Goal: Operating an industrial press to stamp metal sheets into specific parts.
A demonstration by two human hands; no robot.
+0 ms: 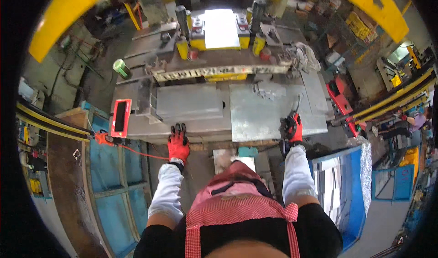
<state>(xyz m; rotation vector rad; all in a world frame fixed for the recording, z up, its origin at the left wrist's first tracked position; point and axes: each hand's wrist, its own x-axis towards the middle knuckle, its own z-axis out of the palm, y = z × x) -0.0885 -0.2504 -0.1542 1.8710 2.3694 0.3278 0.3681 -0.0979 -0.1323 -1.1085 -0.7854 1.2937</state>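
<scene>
My left hand (179, 144), in a red glove with black fingers, rests at the front edge of the metal table (207, 126). Its fingers reach forward and hold nothing. A dull grey metal plate (187, 102) lies just beyond them. My right hand (292, 128), gloved alike, is closed at the front right corner of a shiny metal sheet (255, 114). A thin, curved metal tool (298, 103) sticks out beyond its fingers and seems held; its grip is hidden. Farther back, a bright flat sheet (222, 32) lies on the yellow-and-grey die (198, 43).
A red-framed black device (120, 118) lies at the table's left end. Grey cloths (306, 57) and a green-white container (121, 68) sit farther back. A blue bin (353, 185) with metal pieces stands at the right, a blue-panelled frame (107, 173) at the left. Yellow-black bars (52, 121) flank the table.
</scene>
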